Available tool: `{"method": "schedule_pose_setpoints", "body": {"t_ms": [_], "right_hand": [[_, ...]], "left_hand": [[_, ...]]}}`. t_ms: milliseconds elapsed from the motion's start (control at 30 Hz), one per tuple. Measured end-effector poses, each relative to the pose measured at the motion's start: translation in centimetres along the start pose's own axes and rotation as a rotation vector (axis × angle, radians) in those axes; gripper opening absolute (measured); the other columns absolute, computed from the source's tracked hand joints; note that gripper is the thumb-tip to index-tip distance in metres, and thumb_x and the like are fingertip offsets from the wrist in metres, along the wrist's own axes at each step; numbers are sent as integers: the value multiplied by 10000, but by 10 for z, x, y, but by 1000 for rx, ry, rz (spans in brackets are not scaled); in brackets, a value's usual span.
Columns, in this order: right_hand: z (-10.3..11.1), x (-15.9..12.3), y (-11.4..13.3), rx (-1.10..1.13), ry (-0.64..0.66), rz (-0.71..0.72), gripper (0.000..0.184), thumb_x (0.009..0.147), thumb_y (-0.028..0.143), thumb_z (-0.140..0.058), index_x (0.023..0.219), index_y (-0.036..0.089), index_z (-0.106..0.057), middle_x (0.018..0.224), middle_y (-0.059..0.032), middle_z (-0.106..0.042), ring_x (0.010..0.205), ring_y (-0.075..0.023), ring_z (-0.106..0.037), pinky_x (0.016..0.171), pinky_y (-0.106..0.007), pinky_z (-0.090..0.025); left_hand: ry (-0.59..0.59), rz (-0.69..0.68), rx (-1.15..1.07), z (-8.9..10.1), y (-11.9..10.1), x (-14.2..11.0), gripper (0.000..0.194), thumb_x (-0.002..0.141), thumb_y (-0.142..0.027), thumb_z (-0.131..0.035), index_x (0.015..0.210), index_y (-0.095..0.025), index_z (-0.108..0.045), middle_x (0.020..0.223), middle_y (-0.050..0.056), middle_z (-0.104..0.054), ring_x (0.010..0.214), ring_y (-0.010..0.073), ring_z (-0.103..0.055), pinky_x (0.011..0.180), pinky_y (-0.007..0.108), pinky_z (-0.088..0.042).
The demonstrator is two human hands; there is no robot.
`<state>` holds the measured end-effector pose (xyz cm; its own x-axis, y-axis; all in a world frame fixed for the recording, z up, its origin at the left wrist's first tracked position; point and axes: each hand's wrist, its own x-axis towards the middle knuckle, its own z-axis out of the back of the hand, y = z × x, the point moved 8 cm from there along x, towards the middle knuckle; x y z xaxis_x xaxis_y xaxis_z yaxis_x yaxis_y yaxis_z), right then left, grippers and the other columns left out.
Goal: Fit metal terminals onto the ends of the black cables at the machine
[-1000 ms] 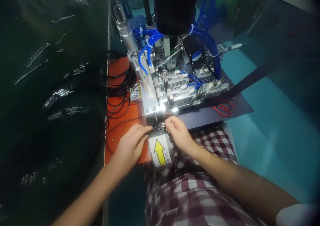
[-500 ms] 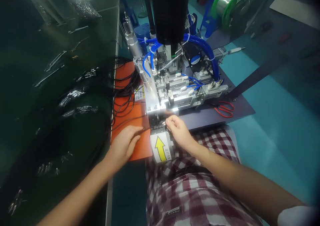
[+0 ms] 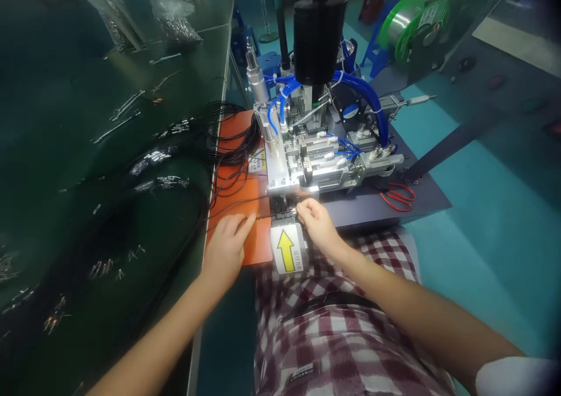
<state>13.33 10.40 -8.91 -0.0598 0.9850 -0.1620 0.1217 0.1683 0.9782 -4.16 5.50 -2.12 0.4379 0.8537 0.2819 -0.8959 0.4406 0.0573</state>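
My left hand (image 3: 228, 245) lies on the orange mat (image 3: 234, 191), its fingers pinched on a thin black cable (image 3: 236, 204) that runs right toward the machine. My right hand (image 3: 316, 223) is closed in a pinch at the cable's end, at the black fixture (image 3: 283, 208) at the front of the metal machine (image 3: 315, 156). Just below both hands sits a white label with a yellow arrow (image 3: 287, 250).
Many black cables with metal ends (image 3: 166, 156) lie heaped on the dark green bench at the left. Red-handled scissors (image 3: 398, 195) rest on the dark base plate to the right. A green wire spool (image 3: 407, 22) stands behind. Blue hoses (image 3: 363, 92) loop over the machine.
My left hand has slid left along the cable, away from the fixture and onto the orange mat. My right hand stays pinched at the fixture. The view has tilted up.
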Motion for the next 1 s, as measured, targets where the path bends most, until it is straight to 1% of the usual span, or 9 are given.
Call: {"method": "schedule_pose_setpoints", "body": {"t_ms": [100, 200, 333, 467, 533, 667, 800, 867, 1000], "right_hand": [[2, 3, 0, 0, -23, -3, 338, 783, 430, -596, 605, 214, -408, 522, 79, -367, 493, -90, -306, 475, -235, -262], [16, 1, -3, -21, -56, -30, 366, 731, 488, -635, 601, 206, -442, 525, 66, -404, 488, -88, -325, 460, -236, -253], [60, -25, -14, -70, -137, -65, 419, 704, 573, -623, 633, 207, -434, 555, 64, -394, 486, -78, -305, 447, -228, -225], [105, -69, -38, -150, -168, -172, 458, 585, 582, -707, 607, 203, -452, 528, 69, -377, 455, -64, -251, 426, -231, -172], [119, -87, -50, -180, -176, -225, 446, 534, 566, -730, 611, 195, -494, 516, 69, -377, 445, -64, -256, 424, -230, -165], [120, -104, -68, -201, -142, -285, 406, 522, 518, -726, 560, 197, -480, 491, 71, -376, 422, -59, -263, 425, -230, -176], [110, -100, -68, -191, -111, -294, 373, 536, 503, -694, 585, 193, -493, 484, 66, -406, 416, -59, -273, 430, -224, -178], [108, -99, -66, -188, -102, -303, 373, 551, 502, -679, 570, 197, -465, 475, 78, -382, 414, -51, -249, 430, -219, -159], [111, -104, -64, -183, -90, -326, 387, 592, 501, -650, 554, 205, -404, 476, 91, -343, 417, -44, -239, 433, -212, -152]], "left_hand": [[-43, 37, -44, -1, 4, -3, 524, 828, -15, -351, 1237, -218, -609, 1049, 103, -618, 994, 233, -555, 827, 378, -515], [-63, 71, -96, -2, 6, -2, 474, 851, -42, -361, 1191, -214, -642, 1054, 97, -619, 993, 221, -557, 839, 374, -510], [-56, 134, -162, -6, 7, -2, 424, 868, -64, -383, 1169, -191, -654, 1044, 91, -611, 993, 204, -547, 863, 349, -487], [-28, 178, -199, -13, 10, -4, 394, 881, -84, -410, 1170, -189, -656, 1064, 88, -601, 1022, 198, -532, 881, 322, -462], [-19, 185, -206, -15, 11, -4, 386, 893, -92, -408, 1168, -196, -659, 1057, 83, -600, 1004, 187, -537, 857, 300, -462], [-34, 176, -207, -11, 9, -5, 384, 896, -88, -408, 1165, -190, -661, 1056, 86, -597, 1001, 189, -544, 851, 302, -470], [-63, 160, -214, -6, 8, -8, 398, 875, -55, -406, 1156, -169, -663, 1032, 92, -603, 997, 206, -561, 857, 343, -497], [-71, 159, -221, -7, 11, -7, 392, 893, -63, -389, 1146, -182, -663, 1020, 86, -608, 985, 201, -574, 842, 348, -515], [-74, 158, -236, -12, 25, 14, 267, 933, -275, -518, 1174, -185, -589, 1179, 89, -594, 1024, 204, -593, 868, 406, -523]]}}
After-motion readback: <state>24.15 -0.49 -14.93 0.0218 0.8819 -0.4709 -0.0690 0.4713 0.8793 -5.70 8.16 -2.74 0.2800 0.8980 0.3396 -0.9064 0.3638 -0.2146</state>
